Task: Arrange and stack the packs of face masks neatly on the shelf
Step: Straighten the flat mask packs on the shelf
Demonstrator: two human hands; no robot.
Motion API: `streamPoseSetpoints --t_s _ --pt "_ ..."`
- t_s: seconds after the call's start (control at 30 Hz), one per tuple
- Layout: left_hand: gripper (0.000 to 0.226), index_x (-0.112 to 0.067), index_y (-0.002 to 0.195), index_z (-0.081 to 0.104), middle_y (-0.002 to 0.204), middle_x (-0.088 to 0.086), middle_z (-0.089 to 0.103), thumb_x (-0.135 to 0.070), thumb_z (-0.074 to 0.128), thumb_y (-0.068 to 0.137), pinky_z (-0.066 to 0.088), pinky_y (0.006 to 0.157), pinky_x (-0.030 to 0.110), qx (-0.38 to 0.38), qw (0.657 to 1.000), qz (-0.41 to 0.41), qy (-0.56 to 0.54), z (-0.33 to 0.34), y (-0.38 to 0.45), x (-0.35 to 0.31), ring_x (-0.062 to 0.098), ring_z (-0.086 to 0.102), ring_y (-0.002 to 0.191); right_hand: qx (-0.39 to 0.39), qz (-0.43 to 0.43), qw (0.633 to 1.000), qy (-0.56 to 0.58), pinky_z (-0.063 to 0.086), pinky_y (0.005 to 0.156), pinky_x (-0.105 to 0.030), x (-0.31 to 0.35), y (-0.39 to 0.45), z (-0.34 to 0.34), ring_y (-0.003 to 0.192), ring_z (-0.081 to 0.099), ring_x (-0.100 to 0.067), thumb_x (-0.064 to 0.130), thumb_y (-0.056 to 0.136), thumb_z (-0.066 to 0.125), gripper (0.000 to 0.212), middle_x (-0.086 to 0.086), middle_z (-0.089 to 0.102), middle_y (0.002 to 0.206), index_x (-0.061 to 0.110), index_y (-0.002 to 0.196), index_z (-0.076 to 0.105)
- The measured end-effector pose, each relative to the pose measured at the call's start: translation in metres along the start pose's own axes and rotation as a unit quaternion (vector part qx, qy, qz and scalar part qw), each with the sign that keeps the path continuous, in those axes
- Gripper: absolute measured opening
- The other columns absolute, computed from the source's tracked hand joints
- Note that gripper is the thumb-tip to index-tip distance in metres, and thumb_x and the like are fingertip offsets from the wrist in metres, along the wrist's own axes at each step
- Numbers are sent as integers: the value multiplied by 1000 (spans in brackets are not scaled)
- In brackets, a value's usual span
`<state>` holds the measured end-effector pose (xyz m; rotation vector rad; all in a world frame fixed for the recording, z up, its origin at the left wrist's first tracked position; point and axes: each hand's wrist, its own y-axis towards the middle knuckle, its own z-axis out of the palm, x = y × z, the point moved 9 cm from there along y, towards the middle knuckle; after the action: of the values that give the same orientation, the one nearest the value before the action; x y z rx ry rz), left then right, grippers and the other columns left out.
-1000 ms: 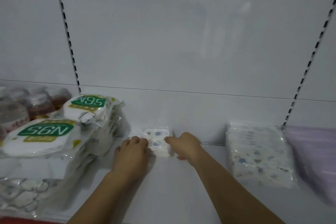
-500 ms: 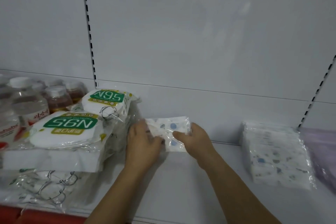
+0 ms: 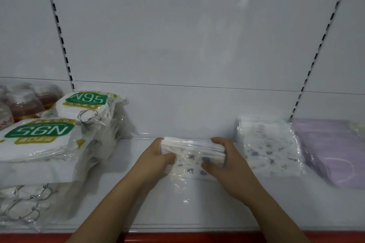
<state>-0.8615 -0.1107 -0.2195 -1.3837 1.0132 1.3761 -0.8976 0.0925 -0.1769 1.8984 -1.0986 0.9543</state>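
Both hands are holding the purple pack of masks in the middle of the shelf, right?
Not quite. The head view shows the left hand and right hand holding the white pack with blue prints. The purple pack lies untouched at the right.

Printed mask pack [image 3: 192,156] – clear wrap, mid-shelf [image 3: 197,203].

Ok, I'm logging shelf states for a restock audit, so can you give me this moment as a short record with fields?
held item: patterned mask pack, gripped at its ends by left hand and right hand
pack position: centre of the white shelf, near the back panel
left of it: N95 mask packs, stacked
far left: bottles
right of it: patterned mask stack, then purple mask pack
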Motion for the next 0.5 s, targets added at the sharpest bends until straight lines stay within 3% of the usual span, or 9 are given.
streamPoseSetpoints --t_s 0.03,0.1,0.17,0.27,0.4,0.5 --pt "56 -17 109 65 113 28 67 -13 62 53 50 85 49 3 1000 3 -5 5 -2 -3 42 68 100 -6 -5 1000 -8 45 67 -5 1 -1 -4 86 60 14 22 86 76 49 20 64 101 41 121 48" --pt "53 -12 110 65 109 22 71 -9 60 57 52 85 43 13 1000 8 10 19 -8 -9 33 69 95 -18 -7 1000 -9 45 64 -7 0 -7 -21 83 62 9 18 86 75 44 20 67 94 41 114 51" --pt "49 -18 112 65 105 7 74 -14 60 63 53 85 37 37 997 26 68 40 -15 -16 21 69 91 -32 -9 999 -20 46 65 -8 -3 -14 -47 82 64 6 15 85 75 43 25 66 94 40 111 52" --pt "44 -30 120 58 108 -7 72 -21 64 78 56 94 39 81 984 53 152 88 -18 -26 13 68 101 -74 -6 996 -49 53 67 -16 -10 -24 -96 81 66 -1 14 83 76 47 16 67 96 44 112 53" --pt "32 -22 118 55 109 -7 66 -16 60 88 54 90 33 71 957 109 258 154 0 -35 8 63 99 -109 -2 981 -158 42 71 -5 -27 -24 -155 94 54 13 23 87 73 44 26 51 118 41 122 52" --pt "24 -16 112 60 113 2 60 -23 59 89 50 85 30 21 923 143 358 190 11 -39 17 59 100 -97 14 961 -257 36 85 -14 -51 -9 -184 105 51 1 31 93 65 41 14 45 130 34 132 53"
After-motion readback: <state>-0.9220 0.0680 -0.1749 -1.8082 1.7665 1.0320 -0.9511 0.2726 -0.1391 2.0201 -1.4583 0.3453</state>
